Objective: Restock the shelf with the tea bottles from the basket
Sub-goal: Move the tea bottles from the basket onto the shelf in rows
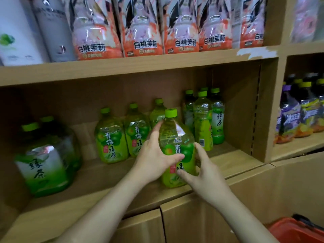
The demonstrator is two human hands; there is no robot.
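Note:
A green tea bottle (177,137) with a lime cap stands upright near the front of the wooden shelf (233,163). My left hand (154,155) wraps its left side, thumb across the label. My right hand (205,174) rests against its lower right side, fingers spread on the label. Behind it stand three matching green plum tea bottles (112,137). Taller, slimmer green tea bottles (203,120) stand at the back right. The red basket (296,232) shows only as a corner at the bottom right.
Large green tea jugs (45,160) fill the shelf's left end. Peach jasmine bottles (140,28) line the upper shelf, beside white bottles (19,32). Purple-labelled drinks (298,116) sit in the compartment to the right, past a cardboard divider (266,109). Cabinet doors lie below.

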